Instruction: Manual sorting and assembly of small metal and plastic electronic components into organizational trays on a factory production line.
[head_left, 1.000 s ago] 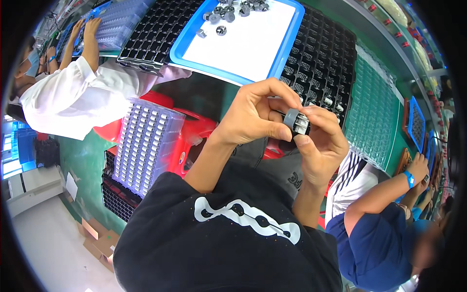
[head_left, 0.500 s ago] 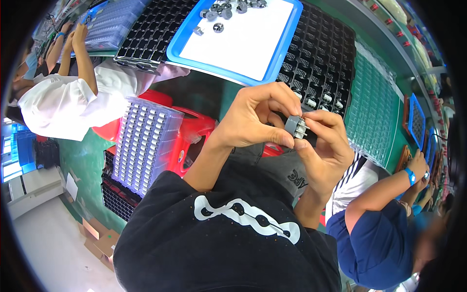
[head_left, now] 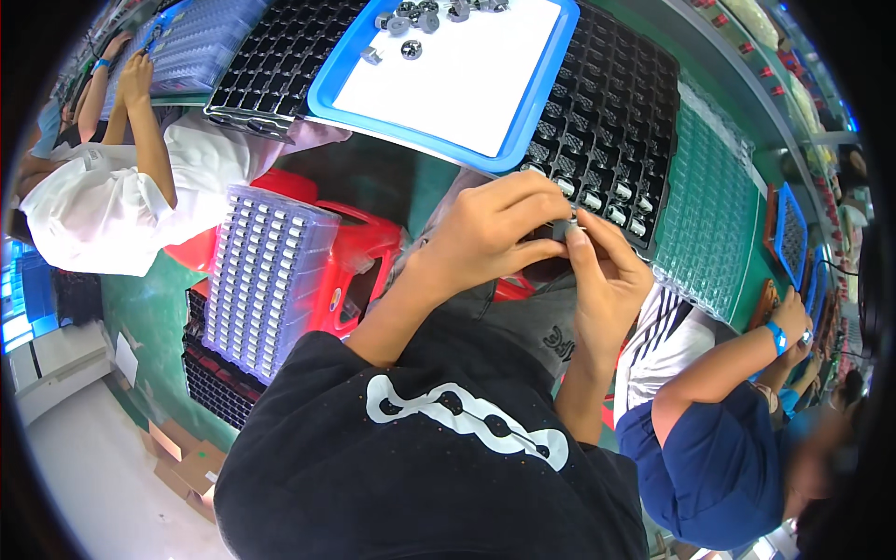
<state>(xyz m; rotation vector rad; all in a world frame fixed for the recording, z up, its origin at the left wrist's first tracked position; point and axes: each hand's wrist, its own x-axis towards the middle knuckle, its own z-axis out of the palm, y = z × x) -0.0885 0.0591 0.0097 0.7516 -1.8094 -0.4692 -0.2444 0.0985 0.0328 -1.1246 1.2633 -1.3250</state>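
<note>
Both my hands are raised in front of my chest, fingertips together around a small dark grey part [head_left: 564,228]. My left hand [head_left: 499,229] pinches it between thumb and bent fingers. Opposite, my right hand [head_left: 605,271] closes thumb and forefinger on its light-coloured end. Fingers cover most of the part, so its full shape is hidden. Just beyond my hands lies a black moulded tray [head_left: 611,112]; several whitish cylindrical pieces [head_left: 623,190] sit in its near cells. To its left, a blue tray [head_left: 322,93] with a white bottom carries several dark grey round parts [head_left: 411,49].
Another black cell tray [head_left: 271,70] lies left of the blue tray. A clear blister tray [head_left: 714,210] lies far right. Beside me, a clear tray of white cylinders [head_left: 252,280] rests by a red stool [head_left: 359,247]. Co-workers sit left [head_left: 103,201] and right [head_left: 714,457].
My hands have drawn closer together and tilted, and the grey part, plainly seen before with its pale ribbed side, is now mostly covered by fingers. The whole view has shifted slightly.
</note>
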